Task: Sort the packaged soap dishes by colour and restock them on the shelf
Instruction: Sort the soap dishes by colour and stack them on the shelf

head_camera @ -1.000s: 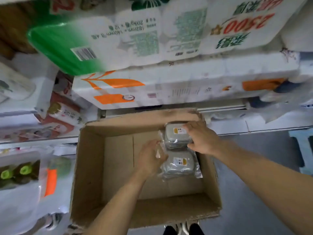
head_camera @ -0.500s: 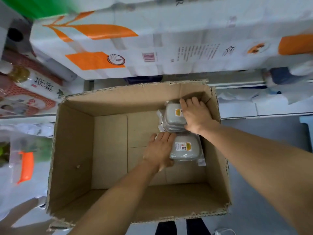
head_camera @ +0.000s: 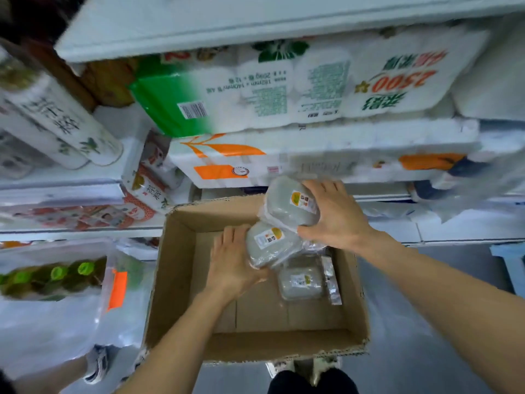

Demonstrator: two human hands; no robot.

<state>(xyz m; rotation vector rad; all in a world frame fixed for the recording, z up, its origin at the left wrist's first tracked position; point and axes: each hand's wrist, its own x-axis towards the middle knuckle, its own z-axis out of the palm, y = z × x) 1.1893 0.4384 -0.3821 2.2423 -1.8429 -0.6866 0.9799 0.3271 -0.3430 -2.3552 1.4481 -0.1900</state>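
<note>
Each hand grips one grey dish: left hand (head_camera: 233,265) fingers curl round the near dish (head_camera: 268,245), right hand (head_camera: 335,214) fingers round the far dish (head_camera: 292,203) (labels unreadable); far pack (head_camera: 397,81) reads "2500".

Grey-green soap dishes (head_camera: 292,204) with yellow-orange labels; brown cardboard box (head_camera: 176,280); tissue packs (head_camera: 284,163), seemingly white with orange marks.

White shelving (head_camera: 255,21) overhead, stacked tissue-roll packs (head_camera: 312,89) in green and orange print beneath, bagged green-capped bottles (head_camera: 56,275) at left, grey floor (head_camera: 397,351), flat cool light
</note>
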